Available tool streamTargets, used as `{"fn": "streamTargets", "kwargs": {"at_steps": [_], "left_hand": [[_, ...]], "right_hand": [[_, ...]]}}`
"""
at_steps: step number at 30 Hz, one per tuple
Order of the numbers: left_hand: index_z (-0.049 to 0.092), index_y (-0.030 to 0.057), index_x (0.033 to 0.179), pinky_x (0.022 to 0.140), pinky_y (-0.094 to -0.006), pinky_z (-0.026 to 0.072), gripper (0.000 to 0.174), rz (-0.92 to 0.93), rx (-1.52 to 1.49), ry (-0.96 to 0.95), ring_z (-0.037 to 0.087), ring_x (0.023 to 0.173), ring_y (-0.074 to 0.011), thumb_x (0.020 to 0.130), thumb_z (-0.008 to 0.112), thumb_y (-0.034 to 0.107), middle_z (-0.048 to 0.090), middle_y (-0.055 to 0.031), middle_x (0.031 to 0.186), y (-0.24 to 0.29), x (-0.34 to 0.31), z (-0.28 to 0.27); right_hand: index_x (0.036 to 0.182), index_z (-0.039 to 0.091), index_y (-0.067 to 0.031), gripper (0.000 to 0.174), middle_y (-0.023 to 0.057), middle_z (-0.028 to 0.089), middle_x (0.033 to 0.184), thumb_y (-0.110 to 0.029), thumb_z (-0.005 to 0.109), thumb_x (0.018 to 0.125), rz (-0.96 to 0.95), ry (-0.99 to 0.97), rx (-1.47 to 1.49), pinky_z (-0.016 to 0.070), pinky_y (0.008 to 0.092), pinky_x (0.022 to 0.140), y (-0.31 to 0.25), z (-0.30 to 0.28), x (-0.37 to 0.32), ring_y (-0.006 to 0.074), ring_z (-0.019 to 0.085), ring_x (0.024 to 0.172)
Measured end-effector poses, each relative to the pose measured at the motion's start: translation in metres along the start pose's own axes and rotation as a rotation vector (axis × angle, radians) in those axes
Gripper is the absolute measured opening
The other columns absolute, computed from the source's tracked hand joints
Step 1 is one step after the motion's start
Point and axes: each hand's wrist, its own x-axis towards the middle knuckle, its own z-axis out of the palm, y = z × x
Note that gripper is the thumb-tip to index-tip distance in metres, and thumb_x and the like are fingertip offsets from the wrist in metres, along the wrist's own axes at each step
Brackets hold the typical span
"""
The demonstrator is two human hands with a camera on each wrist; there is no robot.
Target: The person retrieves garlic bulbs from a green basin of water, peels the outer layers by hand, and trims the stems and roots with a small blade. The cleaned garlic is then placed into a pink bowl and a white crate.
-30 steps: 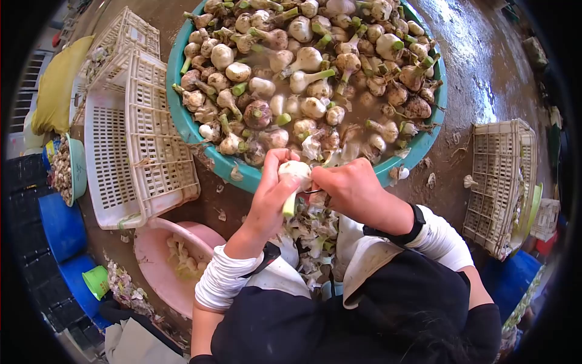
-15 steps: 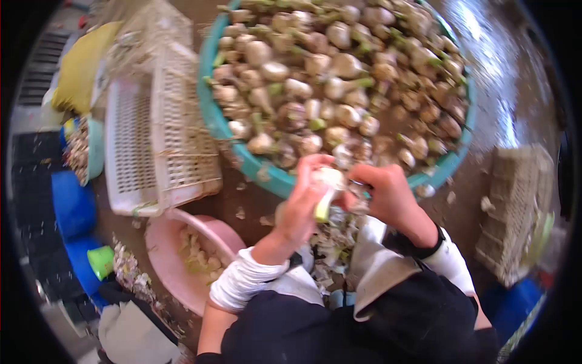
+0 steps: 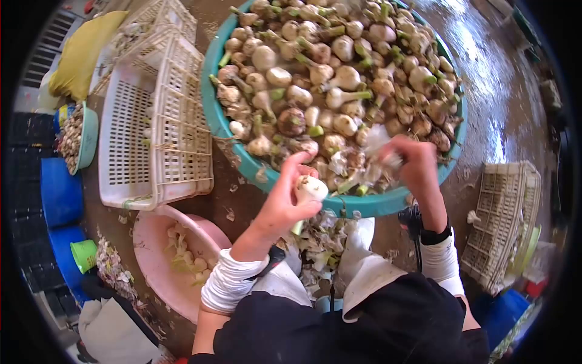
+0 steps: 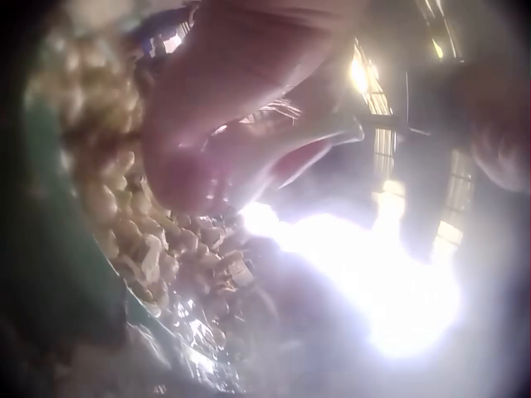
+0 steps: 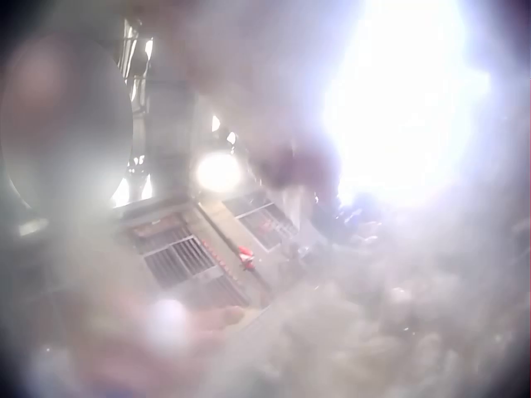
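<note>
My left hand (image 3: 276, 209) holds a pale, mostly peeled garlic bulb (image 3: 311, 189) between thumb and fingers, in front of the tub's near rim. Its cut green stem (image 3: 297, 227) pokes out below the thumb. Blurred by motion, my right hand (image 3: 415, 165) is over the right part of the tub, fingers curled with whitish garlic skin (image 3: 391, 159) at their tips. The teal tub (image 3: 245, 162) is heaped with unpeeled garlic bulbs (image 3: 291, 121) in murky water. In the left wrist view, curled fingers (image 4: 199, 166) loom large; glare and haze wash out the right wrist view.
A pink basin (image 3: 148, 242) with peeled garlic stands at the lower left. White plastic crates (image 3: 182, 133) are left of the tub, and another crate (image 3: 500, 224) is at the right. Loose garlic skins (image 3: 324, 239) lie heaped between the knees.
The hands were together at the bulb, and a thin dark tool showed at the right fingers. The right hand has since moved away rightward over the tub; the left keeps the bulb, now turned.
</note>
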Motion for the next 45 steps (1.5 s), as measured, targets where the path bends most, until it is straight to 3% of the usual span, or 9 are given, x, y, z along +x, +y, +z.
{"fn": "streamTargets", "kwargs": {"at_steps": [5, 13, 19, 24, 27, 32, 38, 43, 45], "left_hand": [[0.026, 0.0079, 0.145, 0.087, -0.0267, 0.0424, 0.078, -0.166, -0.188, -0.085, 0.051, 0.097, -0.0151, 0.075, 0.059, 0.02, 0.046, -0.0062, 0.112, 0.0, 0.0, -0.005], [0.023, 0.0016, 0.144, 0.091, -0.0277, 0.0398, 0.082, -0.06, 0.001, 0.018, 0.042, 0.101, -0.0167, 0.069, 0.048, 0.025, 0.037, -0.0094, 0.115, 0.009, -0.006, 0.018], [0.022, -0.0009, 0.144, 0.096, -0.0328, 0.0375, 0.071, 0.208, 0.513, 0.027, 0.045, 0.105, -0.0197, 0.076, 0.041, 0.005, 0.039, -0.0125, 0.116, 0.006, -0.006, 0.013], [0.017, 0.0027, 0.148, 0.092, -0.0298, 0.0394, 0.087, 0.102, 0.331, -0.043, 0.046, 0.101, -0.0175, 0.069, 0.054, 0.014, 0.042, -0.0109, 0.117, 0.005, -0.006, 0.009], [0.013, 0.0071, 0.15, 0.091, -0.0281, 0.0384, 0.104, -0.009, 0.113, -0.062, 0.048, 0.097, -0.0164, 0.062, 0.067, 0.02, 0.046, -0.0077, 0.106, 0.003, -0.002, 0.006], [0.017, 0.0066, 0.149, 0.088, -0.0263, 0.0397, 0.098, 0.065, 0.102, -0.009, 0.049, 0.095, -0.0148, 0.061, 0.06, 0.008, 0.046, -0.0063, 0.104, 0.008, -0.006, -0.004], [0.033, 0.0036, 0.143, 0.086, -0.0239, 0.0416, 0.091, 0.041, 0.23, 0.246, 0.051, 0.091, -0.013, 0.056, 0.057, 0.012, 0.048, -0.0038, 0.102, 0.033, -0.06, -0.025], [0.041, 0.003, 0.135, 0.091, -0.0305, 0.0417, 0.076, -0.073, 0.806, 0.511, 0.051, 0.102, -0.0213, 0.064, 0.065, 0.016, 0.051, -0.009, 0.115, 0.012, -0.177, -0.135], [0.04, 0.0016, 0.135, 0.095, -0.036, 0.0406, 0.072, -0.566, 1.709, 0.17, 0.051, 0.106, -0.0284, 0.068, 0.064, 0.013, 0.051, -0.0141, 0.12, 0.019, -0.202, -0.134]], "right_hand": [[0.1, 0.065, -0.0098, 0.045, 0.0116, 0.063, 0.066, -0.038, 0.082, 0.068, -0.165, -0.207, 0.24, 0.0493, 0.0355, 0.056, -0.051, 0.028, -0.021, 0.0295, 0.065, 0.063], [0.082, 0.059, -0.0047, 0.02, 0.0144, 0.063, 0.067, -0.005, 0.068, 0.064, -0.29, -0.311, 0.118, 0.0476, 0.0429, 0.052, -0.045, 0.047, -0.023, 0.0355, 0.062, 0.06], [0.072, 0.053, -0.0046, 0.019, 0.0112, 0.059, 0.062, -0.014, 0.068, 0.067, -0.347, -0.257, -0.203, 0.0478, 0.0393, 0.048, -0.06, 0.049, -0.038, 0.0297, 0.062, 0.054], [0.069, 0.058, -0.0134, 0.012, 0.0042, 0.06, 0.06, -0.017, 0.07, 0.068, -0.375, -0.016, -0.027, 0.0466, 0.0369, 0.049, -0.029, 0.049, -0.012, 0.0247, 0.062, 0.054], [0.078, 0.066, -0.0055, 0.008, 0.0051, 0.062, 0.063, -0.004, 0.069, 0.072, 0.013, 0.163, -0.092, 0.0455, 0.0271, 0.052, 0.005, 0.017, 0.006, 0.0085, 0.058, 0.057], [0.073, 0.069, -0.0062, 0.021, 0.0135, 0.06, 0.059, -0.026, 0.076, 0.075, -0.189, -0.7, 0.16, 0.0472, 0.0382, 0.054, -0.008, 0.019, -0.039, 0.0321, 0.059, 0.053], [0.077, 0.061, -0.0085, 0.025, 0.0134, 0.061, 0.066, -0.032, 0.068, 0.082, 0.119, 0.06, -0.452, 0.0463, 0.0441, 0.055, 0.051, -0.011, -0.043, 0.0342, 0.063, 0.067], [0.095, 0.064, -0.0153, 0.015, 0.0112, 0.065, 0.08, -0.022, 0.064, 0.081, 0.064, -0.056, -0.568, 0.0499, 0.0434, 0.061, 0.096, 0.007, -0.043, 0.0312, 0.066, 0.074], [0.105, 0.063, -0.0204, 0.027, 0.0104, 0.064, 0.082, -0.016, 0.061, 0.079, 0.079, -0.362, -0.691, 0.0512, 0.042, 0.063, 0.089, 0.012, -0.034, 0.0309, 0.067, 0.077]]}}
